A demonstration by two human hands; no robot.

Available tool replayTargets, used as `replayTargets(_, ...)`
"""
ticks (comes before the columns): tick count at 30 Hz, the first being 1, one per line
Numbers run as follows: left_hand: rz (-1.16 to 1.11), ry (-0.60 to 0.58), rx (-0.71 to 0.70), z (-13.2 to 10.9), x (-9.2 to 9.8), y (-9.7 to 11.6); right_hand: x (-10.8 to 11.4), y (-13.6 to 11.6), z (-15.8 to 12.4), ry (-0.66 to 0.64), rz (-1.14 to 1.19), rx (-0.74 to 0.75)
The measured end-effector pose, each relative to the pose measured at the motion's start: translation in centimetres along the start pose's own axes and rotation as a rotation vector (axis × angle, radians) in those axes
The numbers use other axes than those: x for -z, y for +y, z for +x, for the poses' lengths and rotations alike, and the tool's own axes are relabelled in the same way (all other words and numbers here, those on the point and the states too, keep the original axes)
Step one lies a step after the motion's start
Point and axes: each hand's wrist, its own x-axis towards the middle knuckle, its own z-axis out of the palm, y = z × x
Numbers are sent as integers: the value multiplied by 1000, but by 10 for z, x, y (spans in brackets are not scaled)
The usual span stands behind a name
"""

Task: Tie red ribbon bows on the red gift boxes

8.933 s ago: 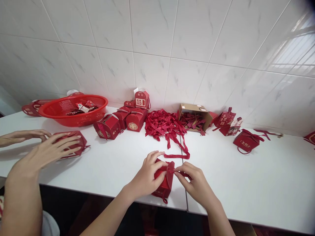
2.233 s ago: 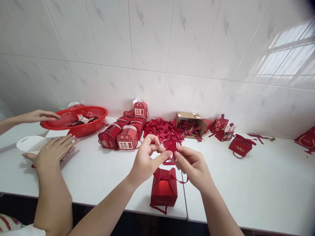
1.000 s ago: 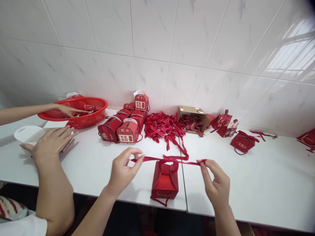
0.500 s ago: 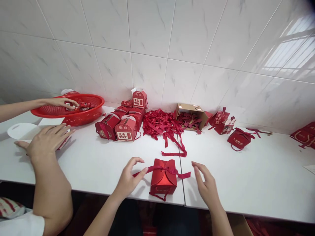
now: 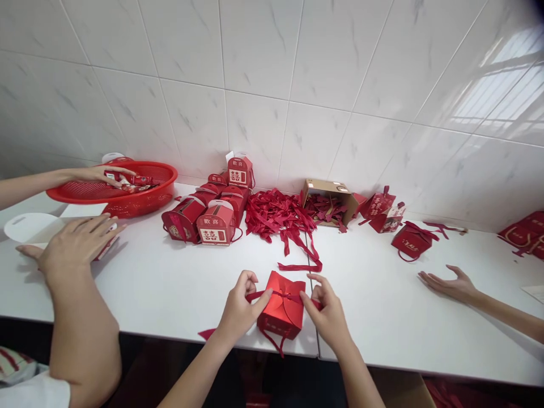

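Observation:
A small red gift box (image 5: 281,318) stands on the white table in front of me, its curved top flaps folded together and a twisted cord handle hanging at its front. Dark red ribbon (image 5: 287,296) runs across the top, crossed at the middle. My left hand (image 5: 243,306) pinches the ribbon at the box's left side, and a loose tail hangs out beside my wrist. At the right side my right hand (image 5: 326,311) has the other ribbon end between thumb and fingers. Both hands are close against the box.
Behind the box lie a heap of ribbons (image 5: 276,214) and a cardboard box (image 5: 352,207) of red pieces. Finished-looking red boxes (image 5: 216,224) stand left of them. A co-worker's hand is over a red basket (image 5: 147,201); another person's open hand (image 5: 453,284) reaches in from the right.
My right hand has moved left onto the ribbon end, and my left hand now grips its side closer to the box. The box has turned slightly. Another person's hand has appeared at right.

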Motion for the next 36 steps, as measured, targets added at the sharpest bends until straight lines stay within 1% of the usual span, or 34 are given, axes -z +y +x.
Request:
replayTargets(2, 39, -5, 20, 2, 8, 0, 8, 3, 1, 15, 47, -19)
replayTargets(4, 70, -92, 65, 7, 19, 1, 18, 4, 2, -18, 33, 8)
replayTargets(6, 129, -237, 129, 14, 31, 4, 29, 1, 2, -77, -43, 97)
replayTargets(8, 184, -410, 180, 21, 43, 9, 37, -4, 1, -144, -141, 195)
replayTargets(10, 192, -593, 205, 28, 51, 15, 42, -8, 1, -182, -241, 245)
replayTargets(12, 157, -761, 214, 32, 54, 22, 40, -9, 1, -152, -326, 257)
replayTargets(13, 115, -838, 216, 32, 53, 25, 37, -8, 1, -103, -354, 265)
replayTargets(14, 55, -892, 212, 31, 51, 29, 33, -8, 1, -34, -368, 277)
replayTargets(15, -19, -910, 206, 29, 48, 33, 29, -8, 1, 49, -367, 294)
replayTargets(16, -94, -891, 198, 26, 44, 36, 24, -9, 1, 134, -353, 316)
replayTargets(17, -157, -838, 186, 22, 40, 40, 20, -11, 1, 208, -327, 336)
replayTargets(18, -191, -758, 168, 17, 34, 43, 17, -13, 1, 259, -289, 351)
replayTargets(19, -188, -667, 145, 13, 29, 46, 13, -16, 1, 278, -242, 357)
replayTargets(21, -130, -511, 94, 4, 20, 51, 9, -24, 2, 237, -138, 345)
replayTargets(24, -67, -372, 42, -6, 10, 52, 4, -32, 2, 138, -34, 285)
replayTargets(27, -80, -294, 39, -11, 5, 47, 1, -36, 0, 163, -23, 274)
replayTargets(30, -106, -239, 52, -12, 4, 38, 2, -33, -4, 214, -57, 329)
replayTargets(34, -231, -203, 106, -11, 6, 33, 11, -26, -8, 281, -114, 367)
replayTargets(36, -268, -210, 137, -12, 7, 35, 16, -23, -10, 277, -126, 366)
